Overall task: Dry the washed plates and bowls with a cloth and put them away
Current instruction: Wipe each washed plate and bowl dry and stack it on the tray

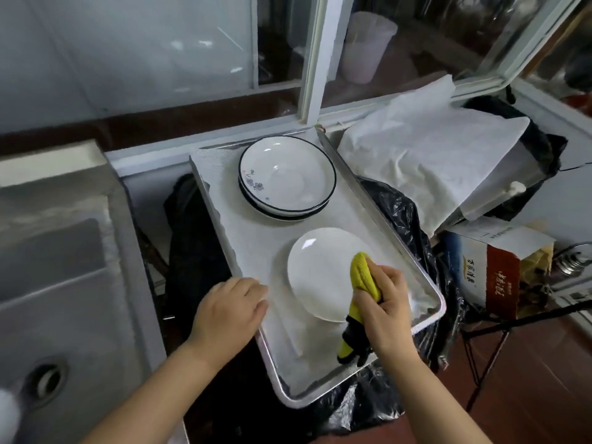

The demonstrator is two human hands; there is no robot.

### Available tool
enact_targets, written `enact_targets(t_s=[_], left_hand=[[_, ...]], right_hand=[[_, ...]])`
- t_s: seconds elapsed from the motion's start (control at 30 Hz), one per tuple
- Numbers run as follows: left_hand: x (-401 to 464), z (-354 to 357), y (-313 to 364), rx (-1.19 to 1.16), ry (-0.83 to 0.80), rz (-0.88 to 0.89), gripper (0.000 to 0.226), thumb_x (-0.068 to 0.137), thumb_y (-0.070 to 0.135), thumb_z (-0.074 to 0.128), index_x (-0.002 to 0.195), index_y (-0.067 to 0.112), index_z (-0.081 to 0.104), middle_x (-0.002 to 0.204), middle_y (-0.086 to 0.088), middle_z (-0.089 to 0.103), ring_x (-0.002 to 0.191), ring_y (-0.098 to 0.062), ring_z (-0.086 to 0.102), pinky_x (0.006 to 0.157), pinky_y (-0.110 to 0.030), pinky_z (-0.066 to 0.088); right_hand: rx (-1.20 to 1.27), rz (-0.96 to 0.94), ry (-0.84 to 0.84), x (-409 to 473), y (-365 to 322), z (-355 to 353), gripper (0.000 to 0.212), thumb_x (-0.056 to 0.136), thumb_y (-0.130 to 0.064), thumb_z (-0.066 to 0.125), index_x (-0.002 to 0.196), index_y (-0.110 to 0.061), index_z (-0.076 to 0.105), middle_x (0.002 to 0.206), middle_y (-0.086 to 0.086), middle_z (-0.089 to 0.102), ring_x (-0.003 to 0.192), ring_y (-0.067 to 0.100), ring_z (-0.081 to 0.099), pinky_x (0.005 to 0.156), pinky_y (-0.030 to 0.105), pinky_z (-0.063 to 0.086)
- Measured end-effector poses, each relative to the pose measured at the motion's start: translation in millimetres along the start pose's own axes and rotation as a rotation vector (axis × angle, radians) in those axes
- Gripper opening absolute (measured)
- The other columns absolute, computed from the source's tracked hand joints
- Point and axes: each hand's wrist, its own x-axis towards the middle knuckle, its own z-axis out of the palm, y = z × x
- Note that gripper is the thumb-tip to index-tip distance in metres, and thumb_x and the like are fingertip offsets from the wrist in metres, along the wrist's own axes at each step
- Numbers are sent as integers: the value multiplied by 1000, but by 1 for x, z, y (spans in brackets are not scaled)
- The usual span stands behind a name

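A metal tray [349,174] lined with a white mat holds the dishes. At its far end stands a stack of white bowls with dark rims [286,177]; the top one has a small flower print. Nearer lies a plain white plate [320,274]. My right hand [382,302] grips a yellow cloth [363,274] and presses it on the plate's right side. The cloth's tail with black trim hangs down below my fist. My left hand [229,310] rests flat on the tray's left edge, fingers together, holding nothing.
A grey sink [57,283] with a drain lies to the left. Black plastic bags sit under and around the tray. A white cloth [429,158] covers something at the right. A printed box [490,277] and a tripod leg [490,357] stand at the right.
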Motion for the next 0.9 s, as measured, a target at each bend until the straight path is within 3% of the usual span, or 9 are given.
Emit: enact_targets(t_s=[0.03,0.13,0.23,0.33,0.43,0.6,0.7,0.8,0.9], left_hand=[[-11,-14,-11,-1,1,-78,34,85,29,46,91,12,75,87,0,71,75,-20,67,66,-30,55],[-50,-57,-44,46,32,-283,29,84,27,51,91,11,75,87,1,71,75,-19,68,59,-28,55],[-102,-95,-84,127,45,-466,12,76,15,70,86,11,75,83,-1,71,69,-25,68,50,-28,51],[-163,-127,-131,169,-9,-673,11,75,12,72,85,11,75,82,-6,71,68,-29,68,51,-33,53],[-225,-154,-180,142,-116,-893,15,86,19,65,99,17,73,98,0,71,89,-25,66,63,-32,51],[-326,-182,-262,73,-198,-1159,29,93,33,47,116,25,63,116,6,64,103,-18,59,77,-31,49],[-383,-188,-315,13,-268,-1316,31,95,31,45,122,21,59,124,2,60,108,-21,57,82,-30,46],[-430,-181,-363,-76,-335,-1444,31,95,26,46,121,14,57,121,-7,61,105,-26,58,80,-31,47],[-459,-161,-401,-182,-357,-1569,26,94,24,48,108,6,60,113,-15,63,99,-31,59,74,-31,44]], right_hand=[[26,-22,-41,-2,-10,16,48,81,-10,60,124,-33,60,105,-27,42,104,-1,49,91,31,46],[24,-153,-180,-17,-43,72,52,77,-17,57,118,-49,55,111,-21,43,104,-2,49,85,10,39],[-10,-263,-320,-42,-79,136,53,78,-14,58,125,-39,57,114,-7,46,106,-2,48,87,2,33],[-37,-340,-473,-80,-108,201,56,77,-20,55,130,-37,55,116,-9,44,111,8,47,95,18,38],[-72,-406,-585,-124,-132,269,58,79,-13,57,133,-35,53,118,-8,42,112,14,46,96,31,43],[-147,-461,-686,-198,-155,375,56,79,-18,58,133,-31,54,113,-11,42,108,16,47,89,24,41],[-170,-431,-756,-235,-156,432,58,83,-10,63,131,-41,50,111,-23,38,107,15,47,88,27,43],[-217,-376,-802,-262,-152,477,58,85,-11,63,132,-41,50,111,-22,38,111,14,46,93,31,45],[-265,-343,-827,-280,-146,509,55,85,-11,63,132,-37,51,115,-22,36,111,16,46,92,39,48]])
